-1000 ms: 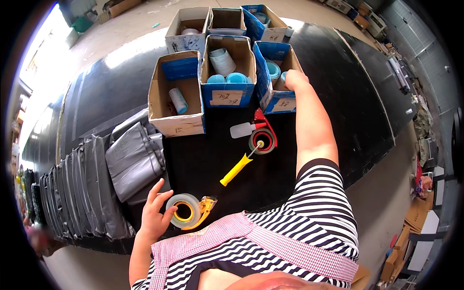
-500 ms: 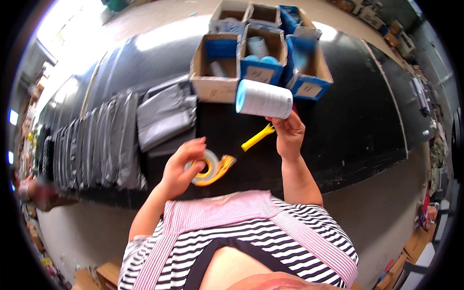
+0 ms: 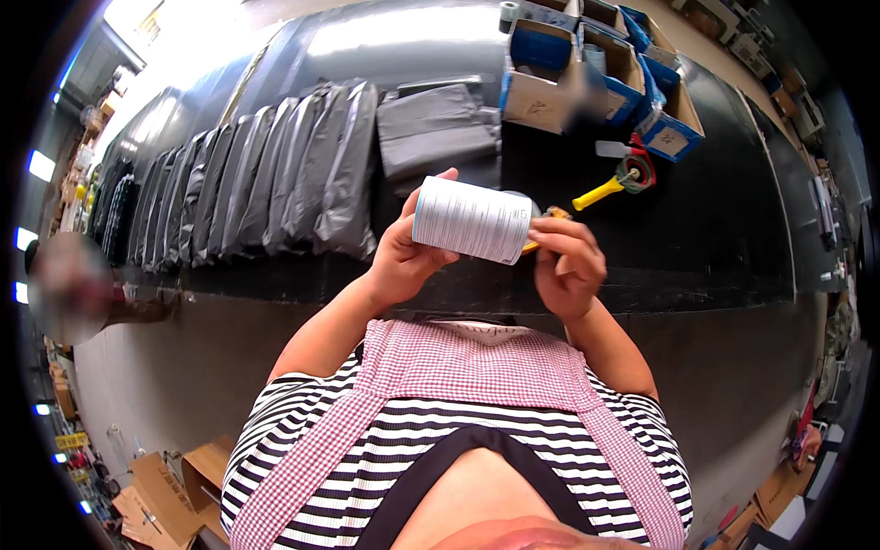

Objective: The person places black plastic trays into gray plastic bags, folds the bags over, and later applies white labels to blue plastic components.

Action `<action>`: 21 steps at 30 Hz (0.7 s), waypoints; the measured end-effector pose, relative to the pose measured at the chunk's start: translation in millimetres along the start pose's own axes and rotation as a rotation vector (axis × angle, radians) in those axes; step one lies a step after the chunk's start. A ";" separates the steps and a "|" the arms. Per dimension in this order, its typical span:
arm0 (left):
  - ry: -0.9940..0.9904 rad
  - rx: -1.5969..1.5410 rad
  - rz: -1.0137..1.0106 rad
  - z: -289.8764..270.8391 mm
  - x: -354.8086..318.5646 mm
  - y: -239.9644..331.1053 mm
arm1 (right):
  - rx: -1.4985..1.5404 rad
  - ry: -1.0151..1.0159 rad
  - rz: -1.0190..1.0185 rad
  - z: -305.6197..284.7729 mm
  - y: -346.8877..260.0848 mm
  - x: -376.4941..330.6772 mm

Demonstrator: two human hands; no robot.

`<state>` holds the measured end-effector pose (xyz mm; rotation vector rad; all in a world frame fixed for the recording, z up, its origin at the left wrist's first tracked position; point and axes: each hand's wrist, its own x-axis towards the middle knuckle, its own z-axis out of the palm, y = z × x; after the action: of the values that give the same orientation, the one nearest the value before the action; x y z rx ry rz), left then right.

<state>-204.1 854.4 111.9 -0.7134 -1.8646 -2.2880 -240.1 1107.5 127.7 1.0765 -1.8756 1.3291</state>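
Your left hand (image 3: 403, 257) and right hand (image 3: 566, 266) grip a canister (image 3: 472, 220) wrapped in a matt white paper label, smooth, with a light blue plastic rim at its left end. The table (image 3: 724, 229) under it has a smooth black top with a dull sheen. The mailer bags (image 3: 275, 174) are grey plastic film, glossy and creased. The boxes (image 3: 550, 82) are matt brown cardboard with blue faces. The tape dispenser (image 3: 623, 179) shows glossy yellow and red plastic.
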 end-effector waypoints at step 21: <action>0.843 -0.031 -0.474 -158.4 -250.0 119.4 | 0.348 -0.638 -0.105 325.9 -122.8 37.7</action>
<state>15.0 623.2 93.0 0.6903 -1.6468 -2.2862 -156.8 767.6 110.4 1.9322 -2.0098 1.3865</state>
